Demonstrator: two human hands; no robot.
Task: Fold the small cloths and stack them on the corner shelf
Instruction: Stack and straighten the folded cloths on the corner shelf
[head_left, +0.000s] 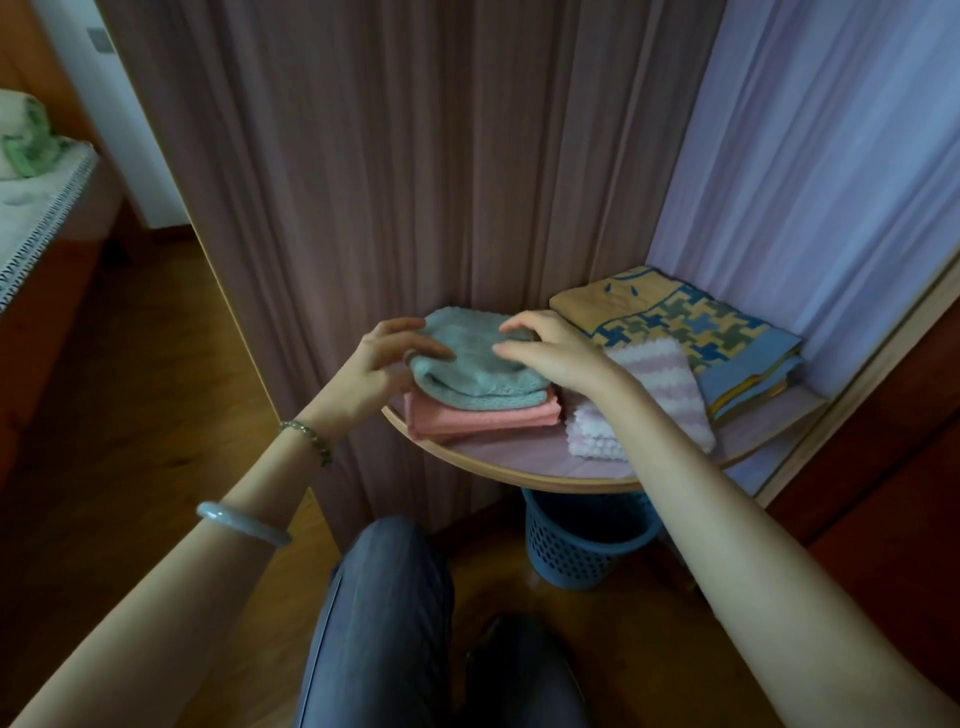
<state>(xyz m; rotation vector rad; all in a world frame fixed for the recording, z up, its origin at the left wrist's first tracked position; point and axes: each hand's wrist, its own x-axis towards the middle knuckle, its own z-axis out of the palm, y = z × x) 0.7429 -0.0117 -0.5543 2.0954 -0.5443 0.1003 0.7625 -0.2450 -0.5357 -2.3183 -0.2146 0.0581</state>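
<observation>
A folded grey-green cloth (475, 376) lies on top of a folded pink cloth (483, 420) at the left of the rounded corner shelf (519, 475). My left hand (382, 361) cups the grey-green cloth's left edge, with the thumb across its top and the fingers curled round its far corner. From the right, my right hand (553, 353) rests on top of the same cloth, touching it with arched fingertips. A pink-and-white striped cloth (662, 395) lies folded just right of the stack, partly under my right forearm.
A larger yellow-and-blue patterned cloth (691, 325) lies folded at the shelf's back right. Curtains hang close behind the shelf. A blue perforated basket (582, 548) stands on the wooden floor beneath it. My knees are below, and a bed edge (47, 208) is far left.
</observation>
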